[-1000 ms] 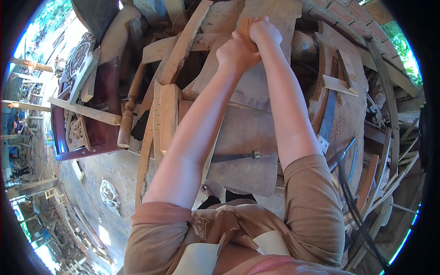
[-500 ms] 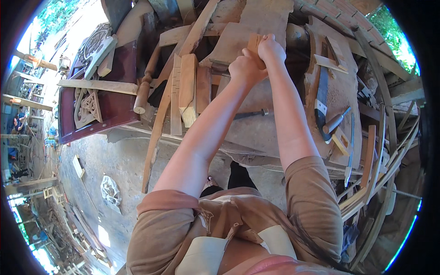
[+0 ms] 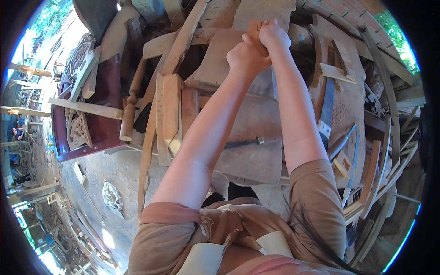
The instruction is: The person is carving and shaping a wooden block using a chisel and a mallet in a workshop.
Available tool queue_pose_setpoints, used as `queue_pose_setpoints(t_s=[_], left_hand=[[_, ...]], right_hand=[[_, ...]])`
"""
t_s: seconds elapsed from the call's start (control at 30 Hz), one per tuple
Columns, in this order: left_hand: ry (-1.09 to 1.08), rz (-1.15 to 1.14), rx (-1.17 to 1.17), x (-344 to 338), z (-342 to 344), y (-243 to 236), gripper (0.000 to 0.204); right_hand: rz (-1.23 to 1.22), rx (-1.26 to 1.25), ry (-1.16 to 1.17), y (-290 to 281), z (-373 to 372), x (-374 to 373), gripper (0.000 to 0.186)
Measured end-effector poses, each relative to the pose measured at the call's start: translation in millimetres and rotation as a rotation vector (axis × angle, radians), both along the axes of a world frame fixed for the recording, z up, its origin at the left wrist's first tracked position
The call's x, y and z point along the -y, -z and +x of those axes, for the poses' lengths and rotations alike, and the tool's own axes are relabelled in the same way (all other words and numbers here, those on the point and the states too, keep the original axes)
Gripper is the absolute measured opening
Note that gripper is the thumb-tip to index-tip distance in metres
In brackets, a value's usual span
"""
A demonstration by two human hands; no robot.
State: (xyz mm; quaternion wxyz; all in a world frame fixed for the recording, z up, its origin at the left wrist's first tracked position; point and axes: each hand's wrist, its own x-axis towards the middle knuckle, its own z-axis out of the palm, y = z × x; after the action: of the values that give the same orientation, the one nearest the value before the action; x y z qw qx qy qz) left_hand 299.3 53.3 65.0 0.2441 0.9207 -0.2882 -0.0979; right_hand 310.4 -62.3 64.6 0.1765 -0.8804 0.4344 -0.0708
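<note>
Grey concrete floor (image 3: 98, 172) is bordered by a worn brown wooden surface (image 3: 252, 167), where a dark, narrow metal tool (image 3: 243, 143) is laid. Beyond it, a brown, rectangular wooden block (image 3: 255, 28) is clamped by the curled fingers of the left hand (image 3: 247, 57) and right hand (image 3: 275, 36); whether the surface is touched cannot be told. Green foliage (image 3: 395, 36) is seen farthest off.

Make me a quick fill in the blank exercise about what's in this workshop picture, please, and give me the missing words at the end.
1. The left hand and the right hand both grip a block made of ____.
2. The turned spindle lies to the ____ of both hands.
3. The long flat blade lies to the ____ of both hands.
4. The crumpled whitish bag lies on the ____.

Missing words: wood; left; right; floor.
</note>
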Motion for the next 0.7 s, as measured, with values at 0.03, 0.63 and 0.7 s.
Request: queue_pose_setpoints(t_s=[0.03, 0.63, 0.7], left_hand=[[-0.001, 0.014, -0.014, 8.0, 6.5, -1.5, 0.086], [-0.003, 0.003, 0.004, -46.6, -64.9, 1.6, 0.083], [0.021, -0.001, -0.005, -59.4, -82.6, 2.2, 0.084]], right_hand=[[-0.013, 0.006, 0.001, 0.5, 6.9, 8.7, 0.041], [0.017, -0.036, 0.002, 1.9, -66.1, -46.3, 0.042], [0.005, -0.019, 0.017, 5.1, -86.5, -56.9, 0.042]])
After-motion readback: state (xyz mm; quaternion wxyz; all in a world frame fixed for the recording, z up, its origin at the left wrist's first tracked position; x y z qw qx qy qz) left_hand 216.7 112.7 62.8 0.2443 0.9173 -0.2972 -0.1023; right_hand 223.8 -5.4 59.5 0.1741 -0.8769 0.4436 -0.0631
